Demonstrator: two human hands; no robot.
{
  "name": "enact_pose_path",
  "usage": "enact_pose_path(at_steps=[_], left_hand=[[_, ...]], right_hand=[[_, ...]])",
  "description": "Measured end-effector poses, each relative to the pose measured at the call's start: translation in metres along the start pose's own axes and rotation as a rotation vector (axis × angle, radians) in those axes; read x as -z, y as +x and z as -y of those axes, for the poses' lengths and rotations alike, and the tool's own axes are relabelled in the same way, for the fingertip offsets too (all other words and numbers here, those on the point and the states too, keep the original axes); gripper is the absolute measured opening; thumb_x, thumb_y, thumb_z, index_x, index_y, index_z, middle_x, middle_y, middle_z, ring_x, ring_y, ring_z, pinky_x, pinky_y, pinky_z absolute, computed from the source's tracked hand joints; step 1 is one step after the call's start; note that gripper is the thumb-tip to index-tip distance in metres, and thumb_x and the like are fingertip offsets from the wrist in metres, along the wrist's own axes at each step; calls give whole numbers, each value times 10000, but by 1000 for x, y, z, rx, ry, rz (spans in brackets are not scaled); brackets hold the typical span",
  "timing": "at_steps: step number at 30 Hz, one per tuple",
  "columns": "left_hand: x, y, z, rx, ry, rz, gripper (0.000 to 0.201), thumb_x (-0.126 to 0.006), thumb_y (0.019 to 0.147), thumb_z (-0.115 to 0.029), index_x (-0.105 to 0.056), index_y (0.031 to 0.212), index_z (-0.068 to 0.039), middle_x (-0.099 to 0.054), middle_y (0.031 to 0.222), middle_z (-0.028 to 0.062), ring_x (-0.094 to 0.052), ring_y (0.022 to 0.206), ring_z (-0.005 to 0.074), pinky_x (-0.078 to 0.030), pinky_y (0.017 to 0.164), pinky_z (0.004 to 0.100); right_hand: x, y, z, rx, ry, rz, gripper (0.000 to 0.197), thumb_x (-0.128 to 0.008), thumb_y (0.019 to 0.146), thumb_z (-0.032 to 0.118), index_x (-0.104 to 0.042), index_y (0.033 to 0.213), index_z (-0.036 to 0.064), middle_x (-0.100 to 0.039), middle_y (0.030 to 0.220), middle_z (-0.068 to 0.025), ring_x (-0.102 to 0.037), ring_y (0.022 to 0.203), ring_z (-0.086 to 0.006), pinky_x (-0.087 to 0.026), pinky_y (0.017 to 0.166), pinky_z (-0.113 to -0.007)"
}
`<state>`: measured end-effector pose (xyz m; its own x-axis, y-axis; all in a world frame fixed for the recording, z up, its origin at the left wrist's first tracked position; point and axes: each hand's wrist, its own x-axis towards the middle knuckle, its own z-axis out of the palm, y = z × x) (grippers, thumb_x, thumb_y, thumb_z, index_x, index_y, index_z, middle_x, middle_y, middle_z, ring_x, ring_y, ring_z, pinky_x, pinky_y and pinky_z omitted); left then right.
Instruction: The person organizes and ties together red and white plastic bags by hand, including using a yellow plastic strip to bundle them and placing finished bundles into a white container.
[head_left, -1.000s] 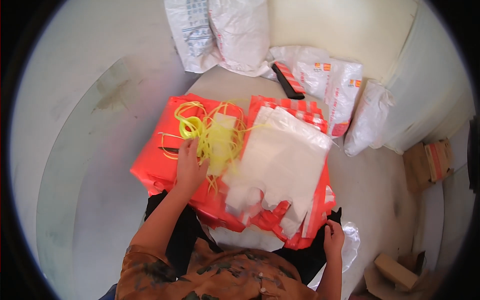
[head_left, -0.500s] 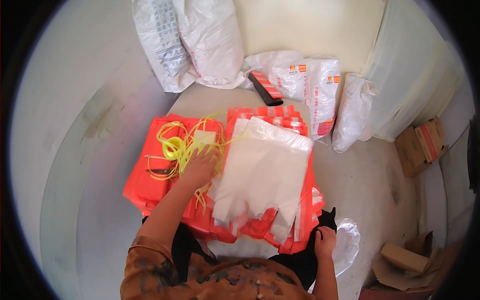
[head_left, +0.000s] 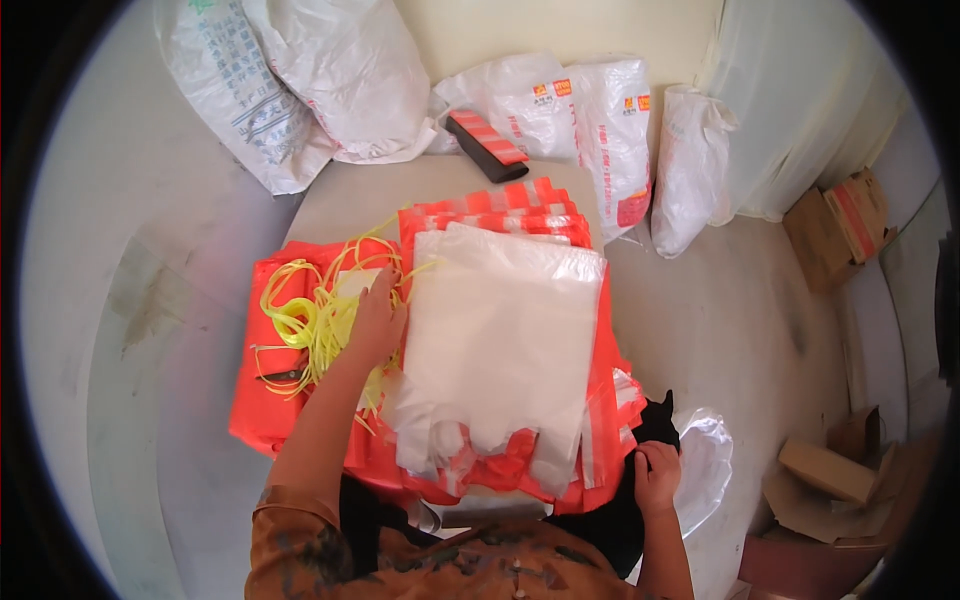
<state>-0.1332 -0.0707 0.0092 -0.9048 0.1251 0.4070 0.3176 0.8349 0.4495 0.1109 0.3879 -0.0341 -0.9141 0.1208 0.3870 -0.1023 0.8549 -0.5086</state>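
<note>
My left hand (head_left: pixel 378 318) lies over a loose heap of yellow plastic strings (head_left: pixel 322 330), its fingers stretched out beside the stack; their tips are partly hidden. A pale card (head_left: pixel 356 284) lies under some strings, and dark scissors (head_left: pixel 286 376) lie at the heap's left. The strings rest on folded red plastic bags (head_left: pixel 262 405). To their right, white, semi-clear vest-style bags (head_left: pixel 500 340) lie flat on a stack of red-and-clear striped bags (head_left: pixel 500 208). My right hand (head_left: pixel 657 475) rests with loosely bent fingers on a black shape with a pointed tip (head_left: pixel 656 425) beside my leg.
Full white woven sacks (head_left: pixel 340 80) stand at the back left, with more white sacks (head_left: pixel 612 130) to their right. A black roll with red-striped plastic (head_left: pixel 490 148) leans there. Cardboard boxes (head_left: pixel 835 235) stand at the right; a clear plastic bag (head_left: pixel 704 465) lies near my right hand.
The view has shifted, so the bags appear farther left. My left hand has slid right across the strings toward the white bags, its fingers closer together. The right hand stays on the black shape.
</note>
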Motion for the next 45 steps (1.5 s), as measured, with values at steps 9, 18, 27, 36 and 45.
enact_pose_path(at_steps=[9, 18, 27, 36, 45], left_hand=[[24, -15, 18, 34, 644, 336, 647, -632, 862, -166, -427, 1470, -84, -380, 1550, 153, -258, 1471, 394, -245, 1180, 550], [56, -89, -105, -338, 110, 165, 546, -658, 778, -70, -534, 1310, -68, -471, 1461, 149, -343, 1432, 388, -289, 1147, 560], [11, -124, -139, -416, 118, 325, 567, -600, 749, -44, -550, 1313, -65, -504, 1449, 127, -404, 1407, 333, -338, 1131, 541], [0, -128, -138, -384, 77, 345, 580, -622, 766, -45, -553, 1340, -78, -484, 1478, 135, -419, 1400, 324, -339, 1126, 530], [-9, -116, -118, -90, -323, 217, 300, -641, 870, -67, -678, 1167, -48, -697, 1150, 154, -654, 1104, 284, -498, 951, 377]], right_hand=[[0, -1, -2, 9, 36, -19, 69, -664, 831, 58, -692, 889, 33, -682, 944, -132, -625, 896, -341, -506, 808, -411], [0, -6, -2, 39, 52, -35, 62, -657, 841, 75, -680, 884, 37, -680, 949, -131, -615, 899, -360, -490, 822, -435], [-2, -16, -11, 16, 59, -61, 61, -660, 845, 94, -684, 876, 48, -681, 955, -125, -616, 911, -346, -491, 835, -432], [3, -14, -18, 34, 104, -92, 63, -667, 842, 98, -688, 871, 46, -683, 945, -123, -621, 912, -344, -496, 827, -426], [2, -16, -18, 47, 160, -137, 50, -678, 828, 89, -689, 850, 45, -684, 911, -119, -625, 888, -345, -500, 813, -431]])
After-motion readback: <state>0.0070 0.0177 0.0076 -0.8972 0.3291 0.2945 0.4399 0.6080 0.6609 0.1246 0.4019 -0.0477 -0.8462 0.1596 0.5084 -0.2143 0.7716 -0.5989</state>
